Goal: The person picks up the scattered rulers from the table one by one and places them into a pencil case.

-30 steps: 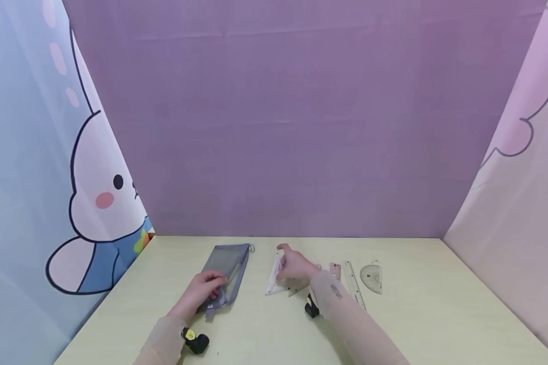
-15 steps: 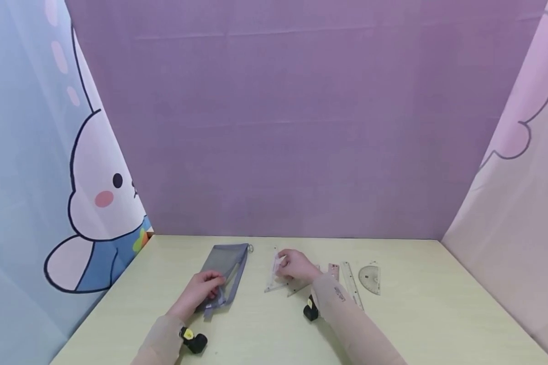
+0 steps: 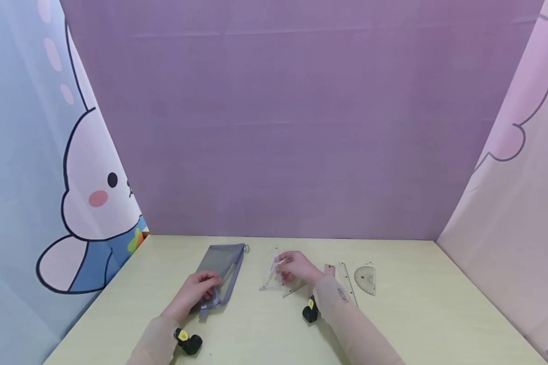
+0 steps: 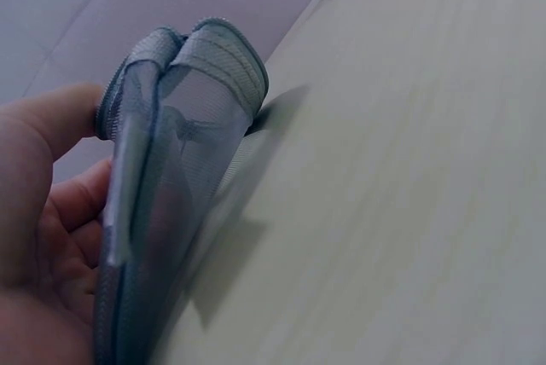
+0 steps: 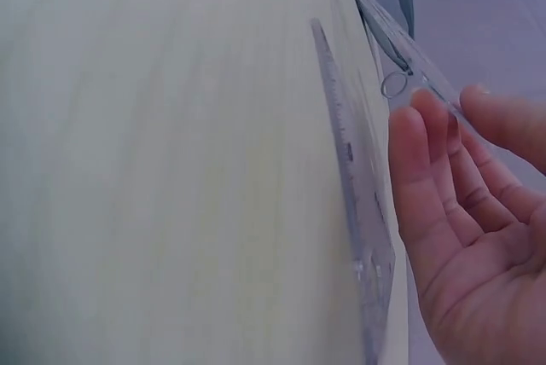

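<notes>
In the head view my left hand (image 3: 195, 291) grips the near part of a grey mesh zipper pouch (image 3: 221, 256) lying on the table. The left wrist view shows thumb and fingers at the raised edge of this pouch (image 4: 213, 84), whose zippered end is bent up. My right hand (image 3: 299, 266) pinches a clear set square (image 3: 269, 280) between thumb and fingertips. From the right wrist, the held set square (image 5: 431, 79) appears tilted up from the table. Another clear set square (image 3: 293, 289) lies partly hidden under the right hand.
Right of the right hand lie a pinkish ruler (image 3: 330, 269), a clear ruler (image 3: 345, 278) and a clear protractor (image 3: 366, 280). The pale table (image 3: 406, 314) ends at a purple backdrop (image 3: 274, 126), with printed curtains at both sides.
My right hand's raised index finger has come down, and the hand now pinches the set square, which has tilted up. The left hand stays on the pouch. The head view has shifted slightly.
</notes>
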Tool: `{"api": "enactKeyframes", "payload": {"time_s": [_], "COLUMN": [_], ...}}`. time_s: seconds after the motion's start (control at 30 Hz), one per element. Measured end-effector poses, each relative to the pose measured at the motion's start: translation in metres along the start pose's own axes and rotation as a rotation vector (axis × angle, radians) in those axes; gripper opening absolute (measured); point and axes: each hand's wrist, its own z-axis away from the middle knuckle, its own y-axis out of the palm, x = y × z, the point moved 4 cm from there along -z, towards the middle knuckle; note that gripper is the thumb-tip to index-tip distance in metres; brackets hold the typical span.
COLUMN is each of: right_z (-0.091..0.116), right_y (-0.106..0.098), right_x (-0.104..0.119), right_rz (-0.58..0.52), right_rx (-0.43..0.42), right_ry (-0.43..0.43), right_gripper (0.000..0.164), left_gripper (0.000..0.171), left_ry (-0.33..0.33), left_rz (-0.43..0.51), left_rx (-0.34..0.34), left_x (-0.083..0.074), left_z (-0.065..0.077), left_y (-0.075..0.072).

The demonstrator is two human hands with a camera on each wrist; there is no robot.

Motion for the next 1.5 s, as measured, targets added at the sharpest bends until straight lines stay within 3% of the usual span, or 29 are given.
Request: {"api": "enactKeyframes", "payload": {"time_s": [0.5, 0.7, 1.0, 1.13, 1.23, 1.37, 1.5], "right_z": [0.003, 0.005, 0.003, 0.003, 0.002, -0.001, -0.004], "right_y": [0.005, 0.006, 0.01, 0.011, 0.012, 0.015, 0.017], "right_x": [0.0, 0.009, 0.014, 0.017, 0.018, 0.017, 0.016], "right_rz": [-0.035, -0.103, -0.198, -0.206, -0.21, -0.218, -0.228], "right_rx": [0.046, 0.1, 0.101, 0.118, 0.138, 0.155, 0.157], "right_ry": [0.014, -0.005, 0.029, 0.024, 0.026, 0.033, 0.048], "right_gripper": [0.033, 0.033, 0.034, 0.032, 0.03, 0.03, 0.03], "left_gripper": [0.025, 0.027, 0.022, 0.02, 0.019, 0.022, 0.026], "left_ry": [-0.008, 0.006, 0.013, 0.02, 0.018, 0.011, 0.014], "left_rz": [-0.022, -0.011, 0.012, 0.007, -0.001, -0.001, 0.002], "left_rx": [-0.009, -0.014, -0.01, -0.006, -0.009, -0.016, 0.005], "left_x": [0.004, 0.0, 0.0, -0.013, -0.014, 0.0, 0.003], "left_z": [0.004, 0.003, 0.001, 0.009, 0.01, 0.001, -0.001], "left_y": [-0.006, -0.004, -0.001, -0.001, 0.0, -0.001, -0.002]}}
